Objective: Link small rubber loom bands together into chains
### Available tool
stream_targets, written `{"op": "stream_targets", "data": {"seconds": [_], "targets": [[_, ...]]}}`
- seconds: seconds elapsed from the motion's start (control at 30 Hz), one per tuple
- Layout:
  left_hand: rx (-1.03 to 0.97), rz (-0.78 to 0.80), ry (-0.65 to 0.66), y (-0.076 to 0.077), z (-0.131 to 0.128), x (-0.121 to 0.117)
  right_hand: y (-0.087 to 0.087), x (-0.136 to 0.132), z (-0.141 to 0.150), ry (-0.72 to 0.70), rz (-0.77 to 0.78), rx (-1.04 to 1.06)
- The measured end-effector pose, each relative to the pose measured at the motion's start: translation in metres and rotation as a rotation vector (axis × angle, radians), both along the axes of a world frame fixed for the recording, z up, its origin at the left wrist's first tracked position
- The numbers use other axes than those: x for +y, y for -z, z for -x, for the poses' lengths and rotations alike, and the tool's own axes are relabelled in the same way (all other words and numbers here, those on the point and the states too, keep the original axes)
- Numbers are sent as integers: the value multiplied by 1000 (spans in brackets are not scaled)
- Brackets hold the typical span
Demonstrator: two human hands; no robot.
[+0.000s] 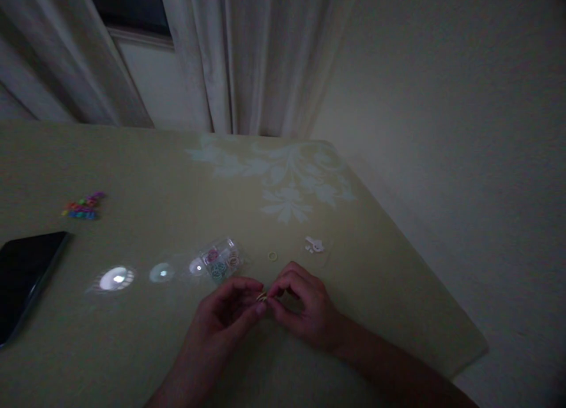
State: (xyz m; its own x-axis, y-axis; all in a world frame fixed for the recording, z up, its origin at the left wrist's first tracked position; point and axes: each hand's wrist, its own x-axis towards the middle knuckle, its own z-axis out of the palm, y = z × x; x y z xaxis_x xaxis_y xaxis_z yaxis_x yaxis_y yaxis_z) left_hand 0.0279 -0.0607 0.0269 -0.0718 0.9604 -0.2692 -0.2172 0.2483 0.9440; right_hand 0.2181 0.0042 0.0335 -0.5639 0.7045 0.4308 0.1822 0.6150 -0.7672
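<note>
Small pale yellow rings (261,298) are pinched between my two hands above the table, partly covered by the fingers. My left hand (223,313) is closed on them with thumb and forefinger. From the other side, the thumb and forefinger of my right hand (307,305) grip the same rings. Just beyond the hands a single pale yellow ring (272,256) lies flat. To its left is a clear plastic pack (221,257) with pink, green and whitish ring-like pieces. On the right lie a few small white pieces (315,244), apart from my hands.
A black tablet or phone (30,272) lies at the left edge of the table (145,349). Behind it sits a pile of small multicoloured pieces (84,207). Curtains (265,60) hang at the back, and a wall (442,131) runs along the right side.
</note>
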Motion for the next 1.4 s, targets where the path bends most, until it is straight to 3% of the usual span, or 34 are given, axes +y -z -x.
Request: {"op": "stream_targets", "data": {"seconds": [0.17, 0.37, 0.57, 0.8, 1.0, 1.17, 1.4], "targets": [[67, -22, -25, -4, 0, 0, 1, 0, -1, 5, -2, 2], [234, -11, -193, -11, 12, 2, 3, 7, -4, 1, 57, -206], [187, 18, -184, -11, 15, 3, 9, 8, -4, -40, 85, -377], [130, 22, -148, -5, 11, 2, 5, 7, -2, -65, 2, -513], [155, 9, -161, -8, 9, 4, 2, 5, -1, -39, 109, -336], [145, -15, -55, -11, 5, 3, 4, 2, 0, 40, 55, -169], [81, -38, -14, -2, 2, 2, 4, 2, 0, 52, 28, -124]]}}
